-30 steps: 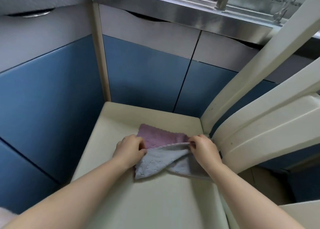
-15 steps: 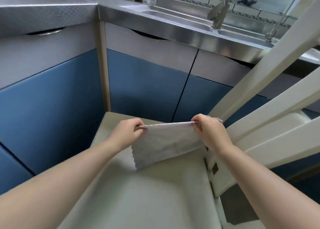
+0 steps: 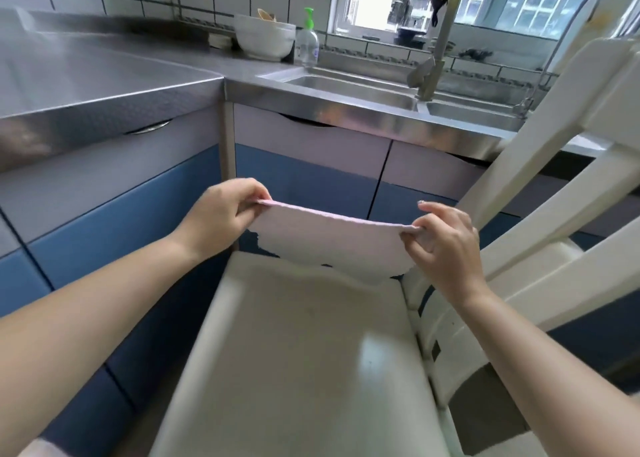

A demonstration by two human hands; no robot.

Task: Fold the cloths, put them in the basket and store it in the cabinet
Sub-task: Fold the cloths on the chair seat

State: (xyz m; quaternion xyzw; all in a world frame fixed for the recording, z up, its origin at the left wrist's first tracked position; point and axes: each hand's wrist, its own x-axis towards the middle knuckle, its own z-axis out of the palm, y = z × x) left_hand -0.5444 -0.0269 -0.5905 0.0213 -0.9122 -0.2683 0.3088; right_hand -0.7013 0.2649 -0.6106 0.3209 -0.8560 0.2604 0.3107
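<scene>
Left hand [image 3: 221,211] pinches one top corner of the pale pink cloth [image 3: 329,245]; right hand [image 3: 446,245] pinches the other corner. Cloth hangs stretched between the hands, clear above the white chair seat [image 3: 304,352] just below them, its lower edge loose. Step in hand, as judged: folding this cloth, held taut for squaring up. No basket in view. Next move likely calls for bringing the two pinched corners together, or laying the cloth flat on the seat below the hands, edges matched. Steel sink [image 3: 349,88] sits well beyond the hands.
</scene>
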